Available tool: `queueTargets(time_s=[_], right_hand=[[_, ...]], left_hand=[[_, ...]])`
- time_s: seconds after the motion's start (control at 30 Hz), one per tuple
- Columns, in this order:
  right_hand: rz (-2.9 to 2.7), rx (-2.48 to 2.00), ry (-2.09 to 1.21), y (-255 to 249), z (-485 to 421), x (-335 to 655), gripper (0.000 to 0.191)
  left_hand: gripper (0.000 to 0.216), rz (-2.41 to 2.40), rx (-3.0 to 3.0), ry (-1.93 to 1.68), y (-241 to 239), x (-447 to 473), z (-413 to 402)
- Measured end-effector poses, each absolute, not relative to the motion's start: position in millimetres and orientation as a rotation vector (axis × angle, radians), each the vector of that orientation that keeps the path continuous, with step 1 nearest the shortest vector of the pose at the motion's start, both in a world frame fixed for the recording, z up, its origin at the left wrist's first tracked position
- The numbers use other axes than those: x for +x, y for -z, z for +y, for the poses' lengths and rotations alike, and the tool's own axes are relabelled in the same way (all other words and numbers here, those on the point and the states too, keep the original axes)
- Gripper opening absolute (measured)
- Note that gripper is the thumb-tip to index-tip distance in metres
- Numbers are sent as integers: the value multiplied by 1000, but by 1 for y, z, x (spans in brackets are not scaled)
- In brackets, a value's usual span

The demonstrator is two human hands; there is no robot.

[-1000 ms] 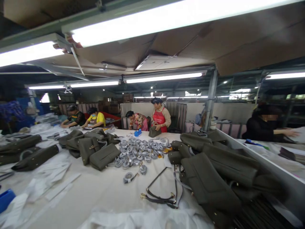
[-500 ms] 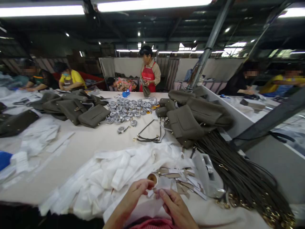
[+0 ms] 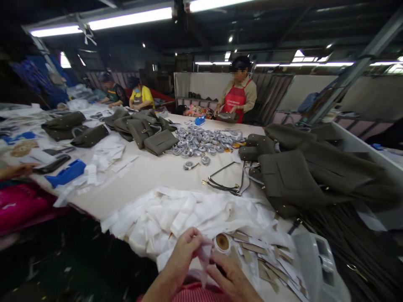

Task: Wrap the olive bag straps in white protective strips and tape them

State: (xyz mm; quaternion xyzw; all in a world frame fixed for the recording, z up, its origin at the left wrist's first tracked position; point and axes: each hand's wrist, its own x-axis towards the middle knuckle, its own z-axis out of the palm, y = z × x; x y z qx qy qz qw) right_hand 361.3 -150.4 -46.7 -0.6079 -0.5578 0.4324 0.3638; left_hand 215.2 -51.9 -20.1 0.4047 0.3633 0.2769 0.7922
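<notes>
My left hand (image 3: 185, 253) has its thumb and fingers pinched on a thin, see-through white sheet (image 3: 204, 253). The sheet hangs crumpled between both hands, above my striped red clothing. My right hand (image 3: 229, 272) is curled at the sheet's right side, fingertips close to it; a dark patch shows between those fingers, too unclear to name. Just beyond the hands stands a tape roll (image 3: 222, 242) with a brown core. Tan and white strips (image 3: 267, 256) lie scattered to its right. A heap of white wrapping sheets (image 3: 163, 218) spreads behind my left hand.
A clear plastic box (image 3: 324, 264) stands at the right, near dark straps (image 3: 349, 239). Dark green bags (image 3: 288, 176) pile behind it. Coiled grey straps (image 3: 204, 140) cover the table's middle. A co-worker in a red apron (image 3: 234, 102) stands opposite; another person's arm (image 3: 15, 171) reaches in left.
The view has swung left, so the table's contents sit further right. The white sheet is now gathered up between my hands. The co-worker opposite has lowered a dark bag onto the table.
</notes>
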Motion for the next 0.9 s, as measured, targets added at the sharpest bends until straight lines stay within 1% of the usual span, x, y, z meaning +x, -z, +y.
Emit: queueTargets(time_s=[0.13, 0.27, 0.3, 0.33, 0.43, 0.5, 0.57, 0.7, 0.9], right_hand=[[-1273, -1553, -1232, 37, -153, 372, 60], [-937, -1417, -1441, 30, -147, 384, 83], [-876, -1357, -1496, 27, -145, 387, 85], [-829, -1295, -1547, 22, -143, 391, 82], [-737, -1151, -1617, 2, -139, 399, 63], [-680, -1120, -1621, -13, -140, 403, 50], [-644, -1124, -1618, -25, -142, 403, 43], [-682, -1127, -1679, -37, -147, 402, 43], [-990, -1020, -1895, -44, -145, 409, 53]], left_hand=[[37, 774, 834, -737, -11, 193, -31], [30, 826, 894, -728, -30, 178, -21], [28, 849, 903, -716, -31, 176, -21], [28, 868, 912, -707, -31, 174, -22], [23, 891, 940, -710, -28, 171, -28], [21, 872, 937, -736, -27, 169, -33], [21, 837, 925, -751, -26, 167, -37], [24, 791, 920, -745, -23, 165, -45], [23, 725, 848, -697, -17, 173, -53]])
